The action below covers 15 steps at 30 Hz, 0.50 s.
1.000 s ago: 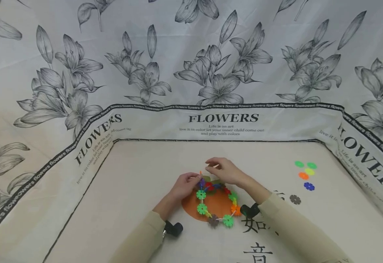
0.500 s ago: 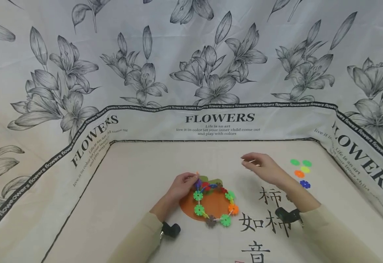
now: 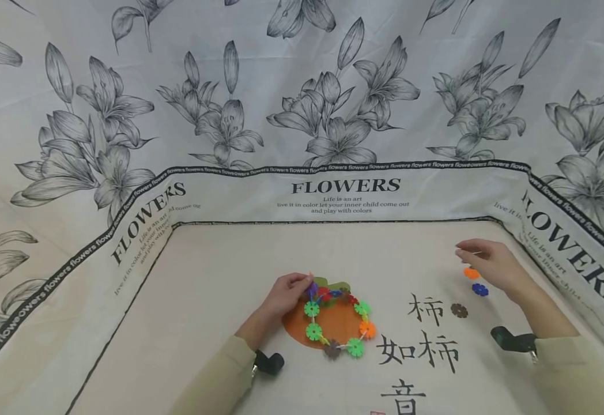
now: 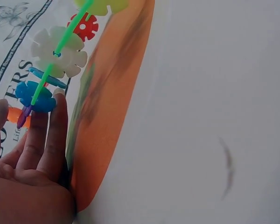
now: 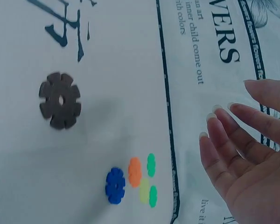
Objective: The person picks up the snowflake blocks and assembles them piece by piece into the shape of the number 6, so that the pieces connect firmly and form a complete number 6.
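My left hand [image 3: 286,294] pinches a chain of colourful plastic snowflake discs [image 3: 313,331] at its upper left end. The chain curves in a loop over the printed orange persimmon. Close to the fingertips in the left wrist view are a blue disc [image 4: 23,93] and an orange disc [image 4: 16,114], with a whitish disc [image 4: 74,58] further along. Away to the right, my right hand [image 3: 496,262] hovers with relaxed fingers and nothing in them, over loose snowflake discs. Below it show an orange disc [image 5: 135,171], a blue disc [image 5: 113,179], a yellow disc [image 5: 144,191] and two green ones.
A brown snowflake disc [image 3: 459,310] lies apart, beside black printed characters [image 3: 426,308]. The pale cloth [image 3: 219,276] covers the table and rises into a flower-printed backdrop [image 3: 343,196] behind and at both sides.
My right hand has left the chain and moved right, over the loose discs, where it now hides some of them from the head view. My left hand has kept its hold on the chain.
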Available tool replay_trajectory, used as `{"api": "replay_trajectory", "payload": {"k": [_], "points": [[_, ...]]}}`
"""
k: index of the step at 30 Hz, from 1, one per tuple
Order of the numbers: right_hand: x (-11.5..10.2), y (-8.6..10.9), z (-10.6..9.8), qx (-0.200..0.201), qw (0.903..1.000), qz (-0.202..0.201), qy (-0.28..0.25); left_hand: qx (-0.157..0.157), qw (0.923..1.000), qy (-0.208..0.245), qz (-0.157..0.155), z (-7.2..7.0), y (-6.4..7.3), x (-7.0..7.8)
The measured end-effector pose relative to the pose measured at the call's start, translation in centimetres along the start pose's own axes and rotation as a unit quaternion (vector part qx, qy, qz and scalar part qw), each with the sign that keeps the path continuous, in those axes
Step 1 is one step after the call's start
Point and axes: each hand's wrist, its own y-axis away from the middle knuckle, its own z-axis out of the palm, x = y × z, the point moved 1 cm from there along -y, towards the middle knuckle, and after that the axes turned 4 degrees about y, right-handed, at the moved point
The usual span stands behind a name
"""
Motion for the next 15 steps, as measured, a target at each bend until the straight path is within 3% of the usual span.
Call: {"api": "replay_trajectory", "payload": {"k": [6,12,15], "points": [[3.6,0.2,-0.6,0.000,0.9984,0.054,0.015,-0.002,0.9998,0.014,-0.012,-0.1,0.1,-0.1],[6.6,0.5,-0.8,-0.007,0.9953,0.085,0.047,-0.002,0.9999,0.017,-0.004,-0.2,0.3,0.0],[7.8,0.7,-0.9,-0.040,0.9924,0.097,0.063,-0.004,0.9999,0.014,-0.002,-0.2,0.3,0.0]]}}
